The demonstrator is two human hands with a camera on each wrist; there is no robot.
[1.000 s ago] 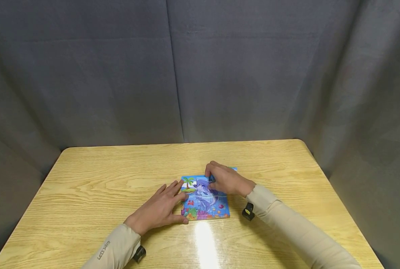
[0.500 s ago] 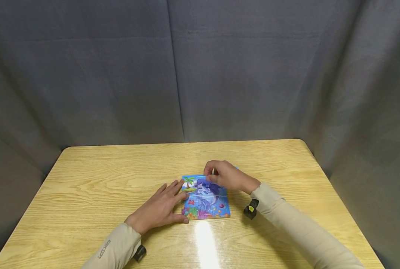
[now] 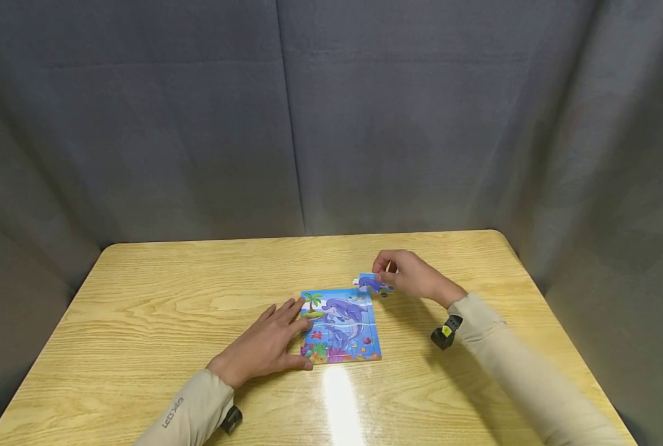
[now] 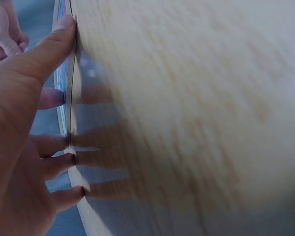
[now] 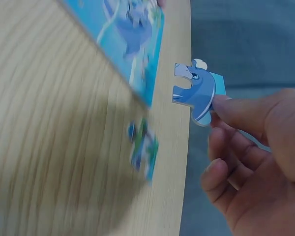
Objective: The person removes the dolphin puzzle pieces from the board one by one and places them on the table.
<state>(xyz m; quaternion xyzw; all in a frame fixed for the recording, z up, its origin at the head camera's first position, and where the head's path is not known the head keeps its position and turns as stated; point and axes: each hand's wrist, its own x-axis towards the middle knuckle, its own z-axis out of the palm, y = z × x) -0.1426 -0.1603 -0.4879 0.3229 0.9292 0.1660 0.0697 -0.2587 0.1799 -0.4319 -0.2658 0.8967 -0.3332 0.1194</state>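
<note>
A dolphin jigsaw puzzle (image 3: 342,334) lies flat on the table, with a palm tree at its upper left and coral along its lower edge. My left hand (image 3: 267,341) rests at its left side, fingers spread and relaxed, their tips touching the puzzle. My right hand (image 3: 417,272) is just beyond the puzzle's upper right corner. Its thumb and finger pinch a jigsaw piece (image 5: 201,93) bearing a dolphin's head, held above the table. Below that hand a second jigsaw piece (image 5: 145,147) lies on the wood, blurred in the right wrist view.
The wooden table (image 3: 186,279) has rounded far corners. Grey curtains (image 3: 398,124) hang behind it and at both sides. A bright streak of reflected light (image 3: 342,402) lies in front of the puzzle.
My right hand has moved right and away from the puzzle's upper part, and the dolphin-head piece now shows in its fingers. The left hand has stayed still.
</note>
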